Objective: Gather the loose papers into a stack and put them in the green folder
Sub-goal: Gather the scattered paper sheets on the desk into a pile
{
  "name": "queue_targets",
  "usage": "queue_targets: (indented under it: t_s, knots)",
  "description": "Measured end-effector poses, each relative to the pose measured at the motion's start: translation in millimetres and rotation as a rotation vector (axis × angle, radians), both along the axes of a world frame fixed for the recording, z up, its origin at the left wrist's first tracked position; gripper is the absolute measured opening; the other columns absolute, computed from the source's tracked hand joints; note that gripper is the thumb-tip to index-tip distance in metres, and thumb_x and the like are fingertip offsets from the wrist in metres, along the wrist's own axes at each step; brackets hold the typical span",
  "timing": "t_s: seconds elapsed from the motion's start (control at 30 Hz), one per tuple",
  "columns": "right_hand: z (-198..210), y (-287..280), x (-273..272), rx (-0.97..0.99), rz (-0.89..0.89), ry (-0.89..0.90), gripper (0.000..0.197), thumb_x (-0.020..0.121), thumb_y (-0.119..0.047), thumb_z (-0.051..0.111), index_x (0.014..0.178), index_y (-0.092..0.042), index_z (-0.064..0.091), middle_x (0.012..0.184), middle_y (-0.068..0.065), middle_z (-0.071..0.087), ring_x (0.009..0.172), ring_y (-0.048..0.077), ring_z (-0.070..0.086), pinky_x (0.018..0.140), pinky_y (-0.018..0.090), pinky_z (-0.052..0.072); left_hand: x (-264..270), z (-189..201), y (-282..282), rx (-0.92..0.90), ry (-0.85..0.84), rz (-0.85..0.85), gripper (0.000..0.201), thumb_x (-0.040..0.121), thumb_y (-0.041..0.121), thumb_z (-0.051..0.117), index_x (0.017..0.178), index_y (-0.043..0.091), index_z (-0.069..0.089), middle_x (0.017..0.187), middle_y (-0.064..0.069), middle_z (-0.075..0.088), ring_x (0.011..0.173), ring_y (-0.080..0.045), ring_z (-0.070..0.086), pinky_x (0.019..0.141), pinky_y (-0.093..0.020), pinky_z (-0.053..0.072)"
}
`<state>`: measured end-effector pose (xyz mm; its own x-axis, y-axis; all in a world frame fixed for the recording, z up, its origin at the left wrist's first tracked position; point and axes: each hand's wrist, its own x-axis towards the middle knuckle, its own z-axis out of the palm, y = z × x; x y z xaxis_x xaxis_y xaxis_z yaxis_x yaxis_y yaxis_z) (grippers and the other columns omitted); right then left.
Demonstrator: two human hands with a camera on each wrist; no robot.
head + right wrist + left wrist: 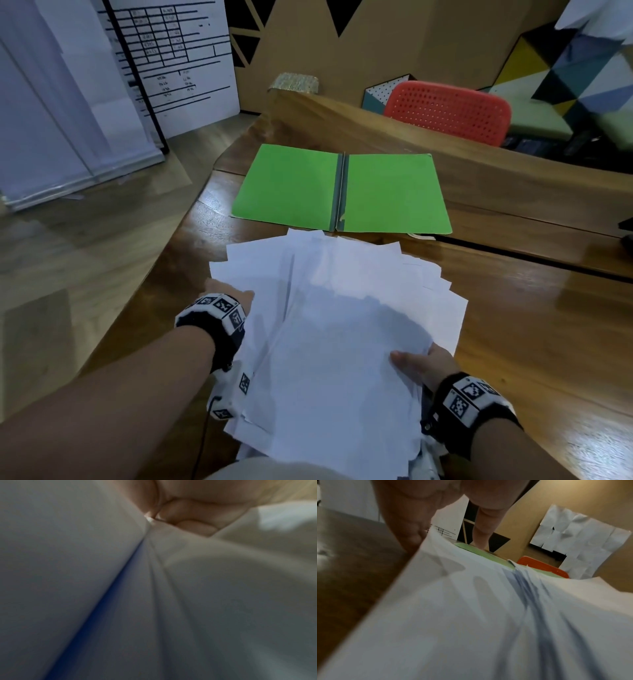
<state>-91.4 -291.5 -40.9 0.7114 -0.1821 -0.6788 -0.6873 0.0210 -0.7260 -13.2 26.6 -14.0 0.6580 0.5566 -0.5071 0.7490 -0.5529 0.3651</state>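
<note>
A fanned, uneven bundle of white papers [342,325] is held above the wooden table's near edge. My left hand [227,294] grips its left side, thumb on top and fingers underneath, as the left wrist view shows [412,534]. My right hand [421,366] pinches the lower right side, thumb on top; in the right wrist view the fingers [192,523] curl under the sheets [154,601]. The green folder [342,192] lies open and flat just beyond the papers, with nothing on it. In the left wrist view the papers [488,615] fill the frame with the folder [489,557] behind.
The brown wooden table [531,325] has a raised wooden ledge [445,147] behind the folder. A red perforated chair back [448,109] stands beyond it. White boards with printed tables [171,58] lean at the left, over the floor [85,257].
</note>
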Motion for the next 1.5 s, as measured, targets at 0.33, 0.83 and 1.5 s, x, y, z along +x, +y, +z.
queue_targets:
  t_s: [0.33,0.83,1.5]
  knots:
    - [-1,1,0,0.009,-0.005,-0.021,0.044,0.071,-0.001,0.078,0.112,-0.006,0.061,0.102,0.019,0.071,0.090,0.040,0.069,0.084,0.053,0.055,1,0,3,-0.145,0.145,-0.129,0.067,0.076,0.039,0.067,0.134,0.012,0.046,0.138,-0.010,0.051,0.121,-0.031,0.052,0.105,-0.039,0.041]
    - [-6,1,1,0.023,-0.023,-0.013,0.048,0.069,0.000,0.078,0.113,-0.003,0.061,0.104,0.021,0.071,0.092,0.040,0.069,0.088,0.055,0.053,-8,3,-18,-0.147,-0.024,0.065,0.068,0.079,0.021,0.068,0.135,-0.001,0.035,0.138,-0.019,0.047,0.123,-0.032,0.050,0.101,-0.035,0.041]
    - [-3,1,2,-0.073,0.038,-0.046,0.046,0.071,-0.004,0.079,0.114,0.000,0.061,0.089,0.008,0.068,0.076,0.026,0.068,0.063,0.030,0.055,-33,180,17,-0.393,-0.973,-0.067,0.013,0.079,0.009,0.069,0.088,0.017,0.067,0.071,0.006,0.068,0.056,-0.004,0.058,0.050,-0.019,0.048]
